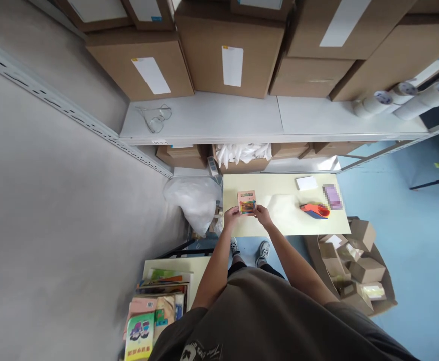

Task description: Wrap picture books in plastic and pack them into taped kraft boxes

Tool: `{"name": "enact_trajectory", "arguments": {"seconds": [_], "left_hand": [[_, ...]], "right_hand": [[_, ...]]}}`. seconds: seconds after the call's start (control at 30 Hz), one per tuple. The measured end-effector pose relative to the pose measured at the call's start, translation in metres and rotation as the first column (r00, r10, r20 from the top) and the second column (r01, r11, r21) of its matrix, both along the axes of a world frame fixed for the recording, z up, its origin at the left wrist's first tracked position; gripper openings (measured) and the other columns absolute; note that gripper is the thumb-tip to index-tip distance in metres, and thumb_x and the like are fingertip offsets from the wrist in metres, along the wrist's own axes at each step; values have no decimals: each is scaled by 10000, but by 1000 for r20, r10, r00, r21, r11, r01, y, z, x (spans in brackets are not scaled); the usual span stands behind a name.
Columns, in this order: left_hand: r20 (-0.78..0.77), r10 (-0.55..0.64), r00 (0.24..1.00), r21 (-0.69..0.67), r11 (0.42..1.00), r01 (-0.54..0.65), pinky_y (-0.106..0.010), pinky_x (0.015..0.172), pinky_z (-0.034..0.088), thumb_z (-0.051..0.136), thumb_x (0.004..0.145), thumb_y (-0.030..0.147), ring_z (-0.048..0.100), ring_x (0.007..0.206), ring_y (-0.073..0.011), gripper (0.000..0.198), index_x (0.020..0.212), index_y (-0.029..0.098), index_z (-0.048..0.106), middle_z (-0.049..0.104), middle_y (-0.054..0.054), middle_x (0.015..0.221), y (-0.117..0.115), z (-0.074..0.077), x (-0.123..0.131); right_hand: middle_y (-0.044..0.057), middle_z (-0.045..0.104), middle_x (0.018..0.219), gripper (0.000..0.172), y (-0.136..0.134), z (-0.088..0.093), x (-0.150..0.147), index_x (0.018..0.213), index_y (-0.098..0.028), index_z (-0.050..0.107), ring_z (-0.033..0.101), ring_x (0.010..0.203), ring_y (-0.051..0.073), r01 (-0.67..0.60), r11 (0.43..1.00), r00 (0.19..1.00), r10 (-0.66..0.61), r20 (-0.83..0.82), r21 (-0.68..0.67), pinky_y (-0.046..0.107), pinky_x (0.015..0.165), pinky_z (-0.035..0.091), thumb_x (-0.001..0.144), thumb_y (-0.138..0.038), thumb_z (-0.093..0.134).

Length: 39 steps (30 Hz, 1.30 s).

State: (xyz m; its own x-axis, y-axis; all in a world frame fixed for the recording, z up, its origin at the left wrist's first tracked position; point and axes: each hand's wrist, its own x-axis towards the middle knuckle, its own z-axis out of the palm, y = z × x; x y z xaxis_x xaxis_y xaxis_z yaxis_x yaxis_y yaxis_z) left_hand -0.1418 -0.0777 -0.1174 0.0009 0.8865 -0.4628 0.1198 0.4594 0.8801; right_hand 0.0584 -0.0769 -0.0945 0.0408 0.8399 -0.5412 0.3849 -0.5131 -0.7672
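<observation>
At the left end of the table, a pink booklet is pinched by its lower left edge in the left hand and lower right edge in the right hand. An orange-and-blue object lies toward the table's right end.

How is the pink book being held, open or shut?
Apparently shut: the pink book shows one flat, printed face, with no spread of pages visible.
</observation>
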Motion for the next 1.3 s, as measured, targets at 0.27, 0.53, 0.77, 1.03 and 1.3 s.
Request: {"name": "enact_trajectory", "arguments": {"seconds": [0.27, 0.53, 0.77, 1.03, 1.3], "left_hand": [[-486, -115, 866, -157, 987, 42, -412, 1107, 510, 736, 869, 398, 650, 1336, -315, 600, 1420, 171, 670, 681, -168, 1450, -37, -24, 24], [-601, -4, 799, -134, 986, -96, -436, 1153, 468, 685, 871, 324, 594, 1398, -333, 679, 1509, 134, 551, 649, -196, 1463, -44, -42, 40], [-515, -104, 851, -286, 956, -56, -408, 957, 549, 625, 918, 379, 717, 1218, -350, 482, 1335, 146, 694, 747, -214, 1310, -17, -34, 48], [-546, -121, 829, -166, 985, 34, -303, 762, 531, 597, 933, 358, 746, 886, -255, 309, 1064, 181, 814, 820, -112, 985, -19, -5, 39], [-677, -124, 725, 193, 921, 338, -300, 1052, 526, 546, 1024, 203, 689, 1250, -221, 438, 1424, 280, 707, 706, -87, 1429, -35, 28, 87]], "right_hand": [[128, 684, 1433, 591, -32, -11, 33, 1566, -207, 542, 667, 1279, 274, -139, 987, 863, 161, 480, -82, 360, 1055, 531, 1010, -409, 551], [69, 280, 1778, 748, -50, -22, 23, 1703, -212, 336, 213, 1642, 308, -531, 842, 726, 512, 458, -100, 477, 1272, 357, 980, -270, 520], [57, 112, 1817, 756, -47, -24, 8, 1718, -235, 295, 133, 1663, 357, -552, 800, 667, 593, 451, -235, 506, 1263, 361, 994, -240, 514], [96, 250, 1783, 779, -37, -36, 8, 1695, -228, 357, 222, 1644, 356, -556, 824, 753, 554, 355, -108, 534, 1261, 364, 947, -188, 569], [119, 758, 1317, 422, -29, -55, 40, 1285, -210, 734, 738, 1118, 276, 170, 976, 985, -168, -26, 134, 444, 997, 592, 936, -357, 550]]}}
